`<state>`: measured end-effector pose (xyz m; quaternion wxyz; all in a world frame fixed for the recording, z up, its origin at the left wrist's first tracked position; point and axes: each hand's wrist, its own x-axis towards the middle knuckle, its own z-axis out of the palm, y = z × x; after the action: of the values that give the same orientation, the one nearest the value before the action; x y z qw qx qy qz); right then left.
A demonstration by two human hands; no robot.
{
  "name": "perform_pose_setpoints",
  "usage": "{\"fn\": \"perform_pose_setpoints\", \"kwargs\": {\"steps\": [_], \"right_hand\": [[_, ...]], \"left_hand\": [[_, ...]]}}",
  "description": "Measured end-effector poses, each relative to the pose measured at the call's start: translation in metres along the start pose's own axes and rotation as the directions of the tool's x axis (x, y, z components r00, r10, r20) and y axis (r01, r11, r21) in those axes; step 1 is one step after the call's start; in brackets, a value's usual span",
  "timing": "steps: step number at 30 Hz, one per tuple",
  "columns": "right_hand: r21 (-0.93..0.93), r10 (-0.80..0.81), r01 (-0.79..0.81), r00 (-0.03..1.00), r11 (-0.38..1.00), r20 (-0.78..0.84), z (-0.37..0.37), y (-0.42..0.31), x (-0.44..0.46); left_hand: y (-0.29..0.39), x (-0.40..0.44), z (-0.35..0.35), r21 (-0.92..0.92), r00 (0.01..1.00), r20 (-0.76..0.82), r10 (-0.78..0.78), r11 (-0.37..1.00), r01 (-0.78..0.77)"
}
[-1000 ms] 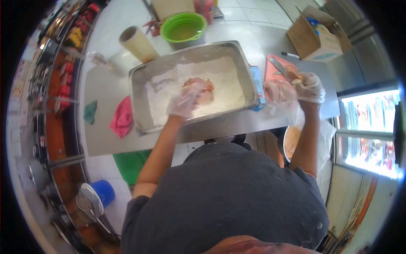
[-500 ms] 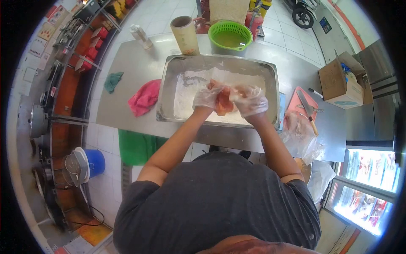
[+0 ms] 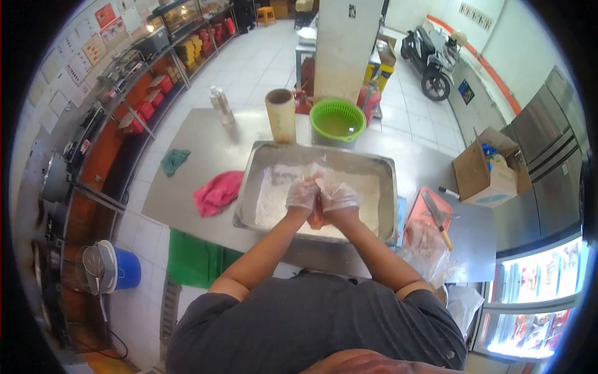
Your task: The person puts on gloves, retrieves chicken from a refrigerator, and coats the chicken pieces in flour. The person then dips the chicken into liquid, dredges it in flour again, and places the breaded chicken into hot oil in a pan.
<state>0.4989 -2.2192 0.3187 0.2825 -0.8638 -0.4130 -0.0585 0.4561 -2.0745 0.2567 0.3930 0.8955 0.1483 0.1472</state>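
A deep steel tray (image 3: 366,163) stands on the metal table, with white flour (image 3: 273,209) spread over its bottom. Above the flour, both hands grip one piece of raw chicken (image 3: 317,218), pinkish and partly covered by the fingers. My left hand (image 3: 303,192), in a clear plastic glove, closes on its left side. My right hand (image 3: 339,196), gloved the same way and dusted with flour, closes on its right side. The two hands are close together, and most fingertips are hidden.
Behind the tray are a cardboard tube (image 3: 281,118) and a green basket (image 3: 337,121). A pink cloth (image 3: 218,193) and a teal cloth (image 3: 175,161) lie left. To the right are a pink board (image 3: 423,202) with a knife (image 3: 434,209), a plastic bag (image 3: 427,246) and an open carton (image 3: 489,168).
My hands have come closer together, my right hand moving inward, with the chicken still between them. The camera view has tilted up, so the scene sits lower.
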Motion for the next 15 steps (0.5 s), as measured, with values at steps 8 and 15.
{"fn": "perform_pose_setpoints", "kwargs": {"steps": [8,15], "right_hand": [[0.395,0.164,-0.141,0.986,0.908,-0.024,0.051,0.046,-0.012],[0.389,0.1,-0.012,0.973,0.921,-0.206,0.081,0.083,-0.013]], "left_hand": [[-0.001,0.007,0.007,-0.473,0.995,0.091,0.033,0.881,0.014],[0.01,0.013,0.021,-0.701,0.997,-0.061,0.05,0.709,-0.079]]}}
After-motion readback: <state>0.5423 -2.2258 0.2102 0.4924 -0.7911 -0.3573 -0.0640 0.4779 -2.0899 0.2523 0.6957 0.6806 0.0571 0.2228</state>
